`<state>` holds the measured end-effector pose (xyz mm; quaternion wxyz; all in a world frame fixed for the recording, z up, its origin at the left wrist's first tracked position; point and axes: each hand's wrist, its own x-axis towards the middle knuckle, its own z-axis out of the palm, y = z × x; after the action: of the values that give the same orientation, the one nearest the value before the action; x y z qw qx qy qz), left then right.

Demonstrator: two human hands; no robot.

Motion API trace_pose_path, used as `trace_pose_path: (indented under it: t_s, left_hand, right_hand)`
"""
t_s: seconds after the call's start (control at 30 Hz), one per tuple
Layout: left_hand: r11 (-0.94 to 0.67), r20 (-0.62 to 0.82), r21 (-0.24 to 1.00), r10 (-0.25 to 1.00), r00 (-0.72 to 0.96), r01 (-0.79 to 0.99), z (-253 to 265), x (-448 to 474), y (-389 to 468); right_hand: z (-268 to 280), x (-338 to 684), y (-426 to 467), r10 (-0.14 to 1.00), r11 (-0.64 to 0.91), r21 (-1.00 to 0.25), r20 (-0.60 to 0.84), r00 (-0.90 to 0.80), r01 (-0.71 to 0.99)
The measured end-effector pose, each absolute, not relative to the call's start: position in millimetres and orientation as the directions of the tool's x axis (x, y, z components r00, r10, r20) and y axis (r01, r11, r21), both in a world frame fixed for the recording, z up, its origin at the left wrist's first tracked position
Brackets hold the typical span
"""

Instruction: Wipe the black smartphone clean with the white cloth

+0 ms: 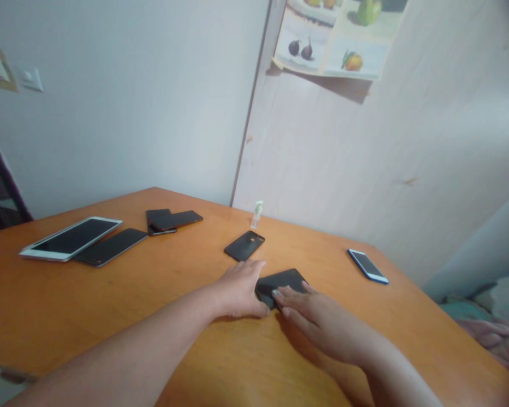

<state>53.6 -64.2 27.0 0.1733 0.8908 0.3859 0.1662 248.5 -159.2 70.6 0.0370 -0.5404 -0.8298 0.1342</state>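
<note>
A black smartphone (286,278) lies on the wooden table in front of me, partly covered by my hands. My left hand (238,291) grips its left end, thumb on the near side and fingers toward the far side. Across the phone's near part, my right hand (318,316) presses down with its fingers held together. A small pale bit (275,294) shows at those fingertips; what it is I cannot make out. Just beyond my left hand is a black phone case (245,246) with a camera cutout. Behind that stands a small clear pump bottle (257,215).
On the table's (173,282) left side are a white tablet (74,238), a dark phone (112,247) against it, and two overlapping dark devices (173,220). A white-fronted phone (367,265) in a blue case lies at right. Walls border the far edge.
</note>
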Motion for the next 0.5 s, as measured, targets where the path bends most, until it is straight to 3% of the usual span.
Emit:
trace_pose_path:
  t_s: [0.1,0.33,0.5]
  left_hand:
    - [-0.652,0.165,0.424,0.738,0.654,0.629,28.0,53.8,-64.6]
    - [-0.664,0.166,0.401,0.731,0.662,0.632,25.1,54.7,-63.4]
    - [-0.676,0.192,0.353,0.729,0.657,0.647,25.0,53.9,-64.6]
  right_hand:
    - [69.6,255.8,-161.5,0.921,0.346,-0.27,-0.086,-0.38,0.899]
    - [34.8,243.5,-123.5,0.952,0.306,-0.147,0.056,-0.301,0.941]
    - [31.1,246.0,-126.6,0.95,0.314,-0.154,0.059,-0.308,0.937]
